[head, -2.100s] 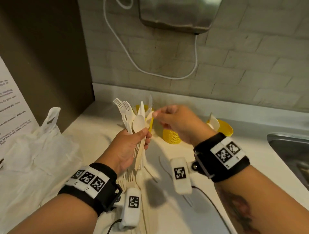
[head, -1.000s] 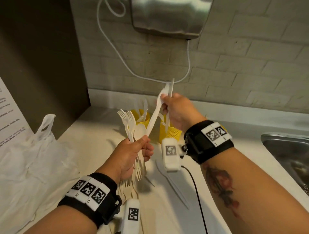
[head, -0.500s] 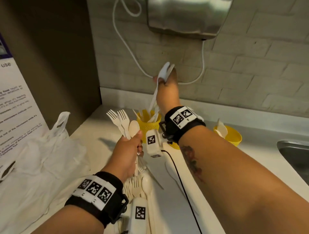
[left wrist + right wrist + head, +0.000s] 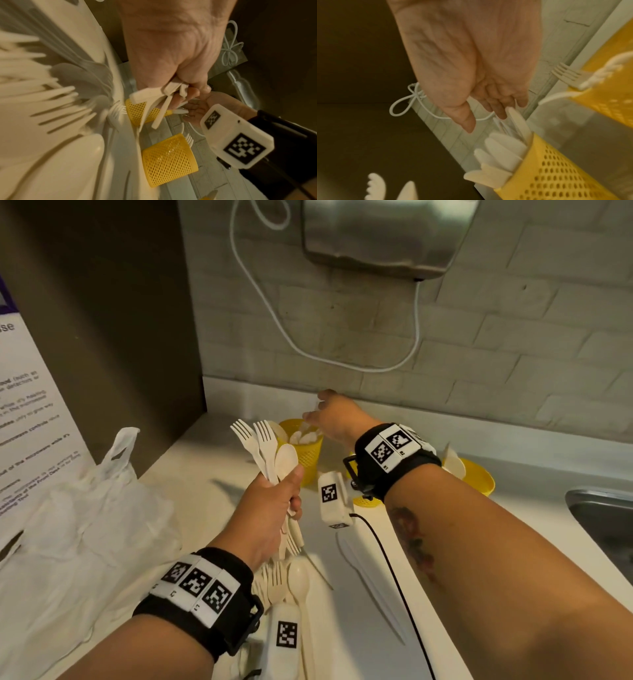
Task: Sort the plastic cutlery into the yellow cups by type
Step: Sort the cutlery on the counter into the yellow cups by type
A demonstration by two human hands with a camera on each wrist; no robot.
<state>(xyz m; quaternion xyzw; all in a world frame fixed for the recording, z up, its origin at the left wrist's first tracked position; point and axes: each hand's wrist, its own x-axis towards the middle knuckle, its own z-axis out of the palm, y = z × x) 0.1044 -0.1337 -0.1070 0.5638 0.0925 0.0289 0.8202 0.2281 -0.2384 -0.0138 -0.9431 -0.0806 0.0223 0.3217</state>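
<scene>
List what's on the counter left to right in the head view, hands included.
white plastic bag → left hand gripping a bunch of forks and spoons → mesh yellow cup with knives → right hand open above it → yellow cup beyond the right wrist → sink.

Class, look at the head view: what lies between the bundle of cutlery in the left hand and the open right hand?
The yellow mesh cup holding knives stands between the bundle and the right hand.

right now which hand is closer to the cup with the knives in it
Right. The right hand hovers open just above the knife cup, fingers over its rim. The left hand is nearer the camera, gripping forks and a spoon.
</scene>
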